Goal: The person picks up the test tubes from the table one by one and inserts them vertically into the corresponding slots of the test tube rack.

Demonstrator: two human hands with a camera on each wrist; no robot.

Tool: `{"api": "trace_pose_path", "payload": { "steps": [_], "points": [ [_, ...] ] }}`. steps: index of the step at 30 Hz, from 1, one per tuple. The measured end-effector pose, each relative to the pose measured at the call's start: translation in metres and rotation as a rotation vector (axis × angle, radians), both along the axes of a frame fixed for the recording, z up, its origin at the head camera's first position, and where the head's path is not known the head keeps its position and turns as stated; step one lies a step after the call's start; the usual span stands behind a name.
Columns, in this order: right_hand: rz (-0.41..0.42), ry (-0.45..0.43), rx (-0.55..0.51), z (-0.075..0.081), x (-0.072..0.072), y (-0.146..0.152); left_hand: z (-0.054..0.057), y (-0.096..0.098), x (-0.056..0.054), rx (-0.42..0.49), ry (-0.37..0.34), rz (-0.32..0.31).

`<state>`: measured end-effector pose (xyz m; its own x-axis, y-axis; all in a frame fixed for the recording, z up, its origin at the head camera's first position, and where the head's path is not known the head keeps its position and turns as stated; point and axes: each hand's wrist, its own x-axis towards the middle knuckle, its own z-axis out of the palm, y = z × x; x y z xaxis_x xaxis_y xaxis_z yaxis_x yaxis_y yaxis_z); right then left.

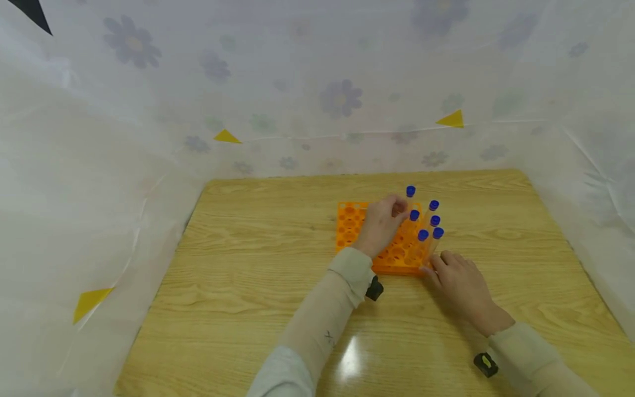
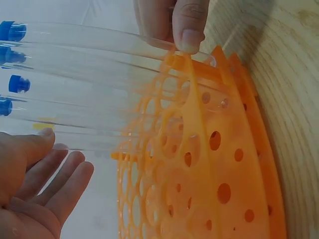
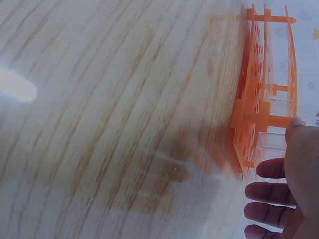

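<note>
An orange test tube rack (image 1: 397,269) lies on the table, holding several clear test tubes with blue caps in its right-hand end. My left hand (image 1: 381,223) reaches over the rack and pinches the rearmost test tube of the inner row, just under its blue cap (image 1: 410,191). In the left wrist view, the thumb and fingers (image 2: 62,172) meet that tube's upper end, covering its cap. At the front right corner, my right hand (image 1: 461,284) grips the rack, its thumb (image 3: 296,123) on the top edge and the other fingers along the side.
A wood-grain table (image 1: 238,286) lies under the rack. Behind it hangs a pale flower-patterned sheet (image 1: 278,94) bearing yellow triangles (image 1: 451,119). The leftward holes (image 1: 349,223) of the rack show without tubes. Blue caps (image 1: 435,220) stand close to each other.
</note>
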<state>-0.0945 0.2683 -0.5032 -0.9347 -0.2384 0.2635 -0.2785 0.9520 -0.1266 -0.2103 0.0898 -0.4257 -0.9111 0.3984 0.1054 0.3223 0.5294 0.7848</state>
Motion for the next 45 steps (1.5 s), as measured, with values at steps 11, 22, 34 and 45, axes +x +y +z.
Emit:
{"api": "trace_pose_path", "payload": {
  "steps": [11,22,34,45],
  "points": [
    [0.003,0.015,-0.005,0.001,0.001,0.001,-0.009,0.003,0.004,-0.066,0.015,-0.017],
    [0.015,0.045,-0.005,0.0,0.001,0.002,-0.015,0.005,0.005,-0.065,0.044,-0.016],
    [0.038,0.095,0.007,-0.002,-0.001,0.001,-0.019,0.004,0.008,-0.07,0.029,0.002],
    [0.023,0.029,-0.001,-0.001,0.0,0.002,-0.018,0.006,0.011,-0.059,-0.047,0.003]
  ]
}}
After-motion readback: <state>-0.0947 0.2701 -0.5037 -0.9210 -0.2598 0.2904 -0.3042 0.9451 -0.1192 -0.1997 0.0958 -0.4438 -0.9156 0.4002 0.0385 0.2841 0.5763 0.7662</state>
